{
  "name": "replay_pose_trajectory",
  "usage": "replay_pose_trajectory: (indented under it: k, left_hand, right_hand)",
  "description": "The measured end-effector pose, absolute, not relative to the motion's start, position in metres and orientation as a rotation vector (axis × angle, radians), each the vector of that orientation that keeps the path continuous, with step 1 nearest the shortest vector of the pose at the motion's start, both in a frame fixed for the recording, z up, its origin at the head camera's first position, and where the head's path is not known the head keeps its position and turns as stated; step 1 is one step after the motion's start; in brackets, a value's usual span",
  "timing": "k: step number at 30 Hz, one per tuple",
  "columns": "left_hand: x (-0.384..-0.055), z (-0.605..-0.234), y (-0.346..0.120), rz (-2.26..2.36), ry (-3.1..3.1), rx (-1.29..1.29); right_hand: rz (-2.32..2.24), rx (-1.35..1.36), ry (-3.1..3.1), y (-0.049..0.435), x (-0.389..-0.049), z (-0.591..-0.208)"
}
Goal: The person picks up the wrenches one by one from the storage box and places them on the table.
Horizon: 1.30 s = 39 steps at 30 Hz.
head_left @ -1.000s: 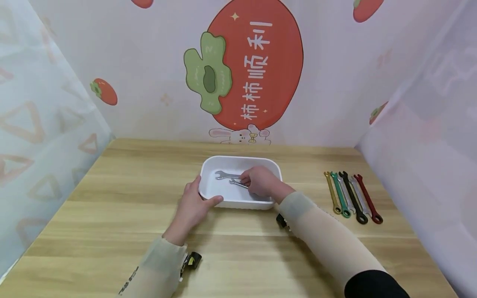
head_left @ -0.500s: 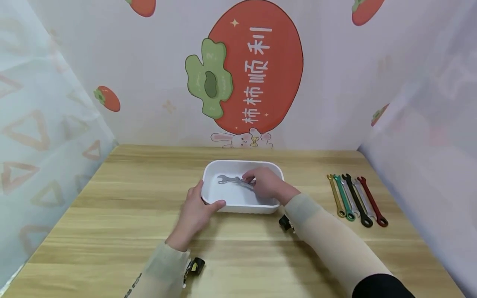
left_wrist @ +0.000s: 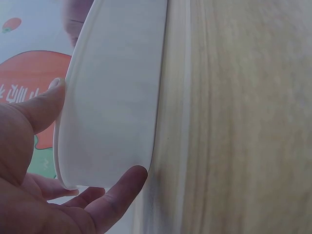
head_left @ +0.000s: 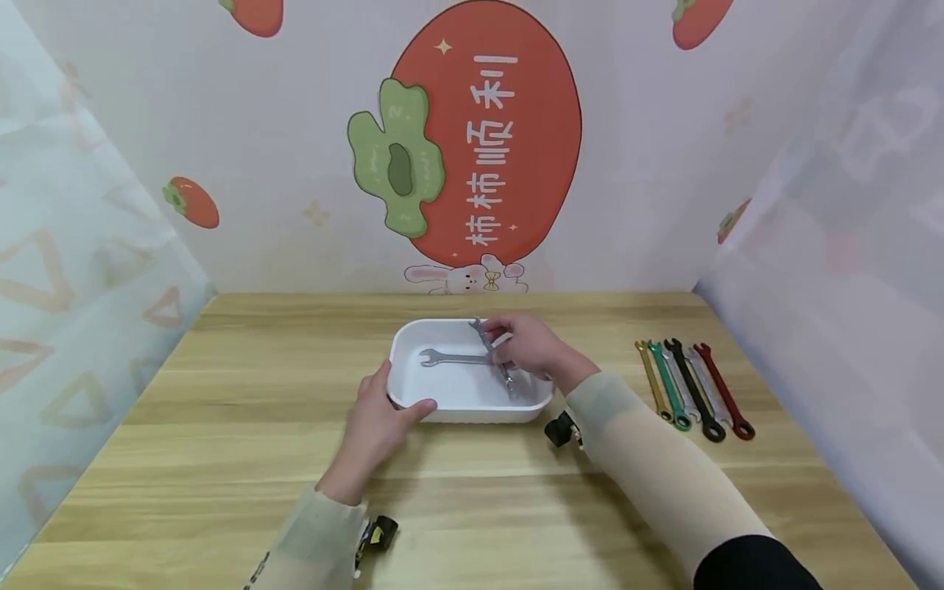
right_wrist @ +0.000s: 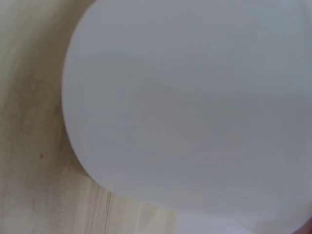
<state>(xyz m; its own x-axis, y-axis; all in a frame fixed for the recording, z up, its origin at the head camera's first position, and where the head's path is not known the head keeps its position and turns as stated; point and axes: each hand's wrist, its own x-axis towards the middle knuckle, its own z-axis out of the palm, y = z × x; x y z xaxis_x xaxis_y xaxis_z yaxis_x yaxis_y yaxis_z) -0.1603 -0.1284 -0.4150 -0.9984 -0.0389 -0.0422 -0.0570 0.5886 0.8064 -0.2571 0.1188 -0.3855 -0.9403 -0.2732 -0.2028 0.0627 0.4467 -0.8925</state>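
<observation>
A white plastic tray (head_left: 472, 415) stands mid-table in the head view. My left hand (head_left: 374, 426) grips its left end, thumb over the front rim. In the left wrist view, the thumb lies at the rim and the other fingers reach round the corner of the tray (left_wrist: 112, 92). Over the tray's right half, my right hand (head_left: 533, 347) pinches a small silver wrench (head_left: 509, 380), which slants with one end up at the back rim. A second silver wrench (head_left: 453, 359) lies on the tray floor, its right end behind my fingers. The right wrist view shows mostly the tray wall (right_wrist: 185, 107).
To the right of the tray, several wrenches lie side by side on the wooden table (head_left: 221, 410): gold (head_left: 653, 381), green (head_left: 669, 385), black (head_left: 696, 392), red (head_left: 725, 392), with silver ones between. A printed backdrop (head_left: 627, 164) stands behind and at both sides.
The small wrench, lying low in the tray a second ago, has been lifted and turned steeper in my right hand. My left hand keeps its grip on the tray.
</observation>
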Motion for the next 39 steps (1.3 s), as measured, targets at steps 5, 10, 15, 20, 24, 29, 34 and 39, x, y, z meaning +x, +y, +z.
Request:
replay_pose_trajectory:
  k: [5,10,15,20,24,29,34,39]
  left_hand:
    - [-0.157,-0.415,-0.131,1.409,2.789,-0.094]
    - [-0.157,-0.415,-0.13,1.419,2.798,-0.087]
    - [-0.159,-0.414,-0.127,1.42,2.8,-0.095]
    - [-0.158,-0.412,-0.127,1.432,2.801,-0.093]
    - [-0.154,-0.413,-0.129,1.438,2.809,-0.085]
    - [-0.15,-0.415,-0.131,1.44,2.805,-0.101]
    - [-0.151,-0.415,-0.13,1.437,2.809,-0.093]
    - [-0.152,-0.414,-0.129,1.436,2.813,-0.085]
  right_hand:
    - [-1.63,-0.085,2.252,0.121,-0.257,-0.384]
    - [-1.717,-0.022,2.166,0.128,-0.258,-0.377]
    - [-1.817,-0.02,2.075,0.138,-0.257,-0.369]
    - [-1.884,-0.014,2.029,0.149,-0.255,-0.363]
    - [-1.907,0.009,2.012,0.157,-0.252,-0.362]
    - [-1.924,0.019,1.994,0.172,-0.249,-0.364]
    - [-1.987,0.001,1.987,0.196,-0.25,-0.364]
    - [-2.041,-0.005,1.979,0.222,-0.25,-0.362]
